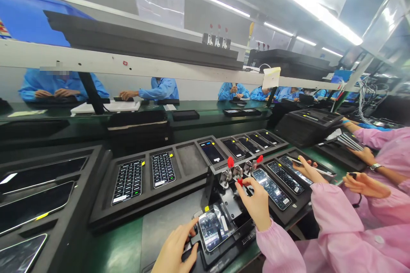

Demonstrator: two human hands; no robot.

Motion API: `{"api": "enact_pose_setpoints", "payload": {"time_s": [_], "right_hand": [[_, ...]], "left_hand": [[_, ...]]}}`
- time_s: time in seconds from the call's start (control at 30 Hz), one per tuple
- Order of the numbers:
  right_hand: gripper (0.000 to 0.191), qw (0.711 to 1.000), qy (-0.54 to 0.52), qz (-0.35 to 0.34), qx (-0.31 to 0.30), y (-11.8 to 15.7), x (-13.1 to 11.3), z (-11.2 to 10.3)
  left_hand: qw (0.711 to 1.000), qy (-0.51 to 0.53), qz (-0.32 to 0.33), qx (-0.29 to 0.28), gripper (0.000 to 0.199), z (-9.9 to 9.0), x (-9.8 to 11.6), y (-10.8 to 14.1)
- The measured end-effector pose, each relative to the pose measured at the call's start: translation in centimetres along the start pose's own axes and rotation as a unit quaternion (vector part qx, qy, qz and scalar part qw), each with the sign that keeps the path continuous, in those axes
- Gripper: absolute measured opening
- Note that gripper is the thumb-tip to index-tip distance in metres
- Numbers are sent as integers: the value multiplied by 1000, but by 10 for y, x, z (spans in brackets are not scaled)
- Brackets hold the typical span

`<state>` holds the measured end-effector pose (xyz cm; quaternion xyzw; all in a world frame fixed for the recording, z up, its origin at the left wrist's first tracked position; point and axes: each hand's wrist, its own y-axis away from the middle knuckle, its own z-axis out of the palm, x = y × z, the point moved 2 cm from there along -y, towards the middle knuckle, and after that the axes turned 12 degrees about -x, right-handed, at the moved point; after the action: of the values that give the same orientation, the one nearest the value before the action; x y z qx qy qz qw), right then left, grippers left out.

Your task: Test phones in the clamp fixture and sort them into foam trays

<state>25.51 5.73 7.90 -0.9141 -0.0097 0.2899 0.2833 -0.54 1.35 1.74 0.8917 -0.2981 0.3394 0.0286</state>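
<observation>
A phone lies screen up in a black clamping fixture, a yellow tab at its top edge. At the phone's left side, my left hand has its thumb and fingers around a black part of the fixture's edge. My right hand, in a pink sleeve, grips a red-tipped lever on top of the fixture. Two more levers with red tips, a left one and a right one, stand beside it.
Foam trays with phones lie behind, at the left and at the right. At the right, another person's hand is over a phone tray. A shelf beam crosses above. People in blue sit across the bench.
</observation>
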Motion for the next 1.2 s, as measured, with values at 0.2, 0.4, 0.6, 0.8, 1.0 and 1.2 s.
{"api": "enact_pose_setpoints", "payload": {"time_s": [0.2,0.4,0.6,0.8,1.0,1.2], "right_hand": [[21,1000,2,5,-4,0,1,2],[20,1000,-5,3,-17,-3,0,1],[15,997,-72,-6,-5,-1,-2,-1],[40,985,-58,-49,153,-20,-7,-31],[19,989,-36,-138,30,-62,-14,-64],[30,990,-8,-126,62,1,24,-55]], "left_hand": [[1000,2,-2,-8,50,1,-1,1],[1000,2,4,-3,51,1,-2,1],[1000,13,8,-2,48,3,-7,0],[998,33,-34,-39,28,7,-2,-11],[997,30,-22,-72,27,9,25,-36],[997,13,-1,-82,53,12,31,-46]]}}
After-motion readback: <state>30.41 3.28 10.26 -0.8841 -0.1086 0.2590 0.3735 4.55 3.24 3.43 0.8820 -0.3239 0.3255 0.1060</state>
